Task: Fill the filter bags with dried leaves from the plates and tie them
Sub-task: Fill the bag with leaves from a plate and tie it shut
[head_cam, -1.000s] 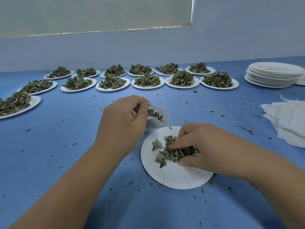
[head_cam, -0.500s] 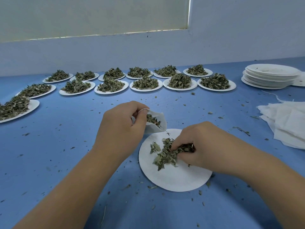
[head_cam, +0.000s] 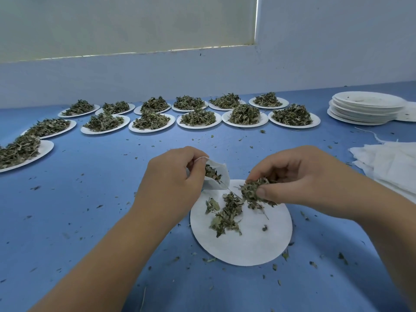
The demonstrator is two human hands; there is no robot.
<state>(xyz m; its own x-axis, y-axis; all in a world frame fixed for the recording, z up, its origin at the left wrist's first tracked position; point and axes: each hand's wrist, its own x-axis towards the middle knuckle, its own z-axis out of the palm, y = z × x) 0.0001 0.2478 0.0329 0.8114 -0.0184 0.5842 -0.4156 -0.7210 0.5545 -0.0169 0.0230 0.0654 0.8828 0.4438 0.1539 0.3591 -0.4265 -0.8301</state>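
Soft, cool daylight, dim but even. Thin bright slits glow below and to the right of a drawn window blind (head_cam: 126, 23) on the far wall. Faint shadows lie under the forearms on the blue table (head_cam: 90, 199). The near white plate (head_cam: 242, 246) looks brightest. Wide-angle bending curves the far table edge and stretches the near corners, which look slightly soft.

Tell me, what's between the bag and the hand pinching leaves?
Head view: a small gap between the filter bag and the dried leaves in the right hand, with the paper plate showing below.
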